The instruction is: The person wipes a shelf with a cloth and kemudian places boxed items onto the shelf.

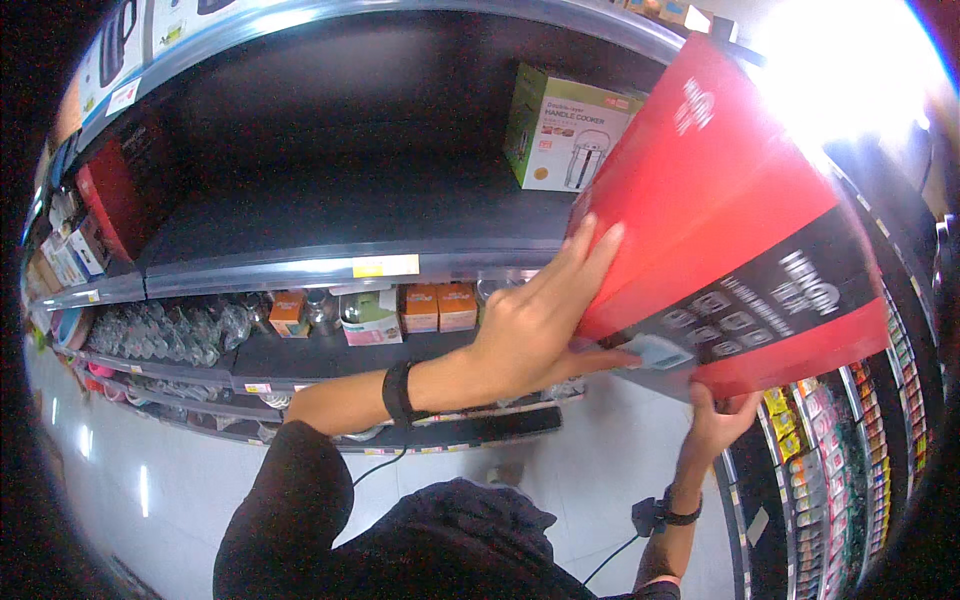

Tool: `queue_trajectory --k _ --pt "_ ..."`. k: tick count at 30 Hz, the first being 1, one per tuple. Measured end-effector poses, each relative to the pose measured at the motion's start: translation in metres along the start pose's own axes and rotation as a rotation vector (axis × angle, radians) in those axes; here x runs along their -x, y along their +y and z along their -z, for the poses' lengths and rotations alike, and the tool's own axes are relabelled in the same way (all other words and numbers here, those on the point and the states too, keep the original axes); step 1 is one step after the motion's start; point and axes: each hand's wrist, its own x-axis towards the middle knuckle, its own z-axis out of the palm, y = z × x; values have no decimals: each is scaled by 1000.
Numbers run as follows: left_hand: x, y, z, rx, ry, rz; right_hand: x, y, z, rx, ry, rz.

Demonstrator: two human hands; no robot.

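Observation:
A large red and black cardboard box (720, 202) is held tilted in front of me, to the right of the shelf bay. My left hand (532, 319) presses against its left side, fingers spread up along the red face and thumb near a pale label (660, 351). Under the lower corner, my right hand (724, 416) supports the box with bent fingers; part of that hand is hidden by it. White print and small icons mark the dark panel. Behind the box's left edge, a green and white handle cooker box (574, 131) stands upright on the black shelf (337, 202).
Another red and black box (112, 199) stands at the shelf's left end. Below are glassware (165, 330), small orange boxes (439, 307) and a metal jar (321, 311). Racks of packets (825, 450) line the right side. Cables hang from both wristbands (397, 394).

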Motion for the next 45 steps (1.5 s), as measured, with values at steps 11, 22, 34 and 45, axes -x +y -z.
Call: queue_trajectory --k 11,22,34,45 --pt "74 -43 44 -171 0 351 -1 8 -105 -166 -386 -71" --pt "46 -90 89 -347 63 538 -49 5 -213 -335 -627 -41" --pt "17 -161 69 -275 69 583 -98 39 -280 38 -695 113" --pt "27 -218 55 -189 -80 737 -124 60 -301 434 -942 204"
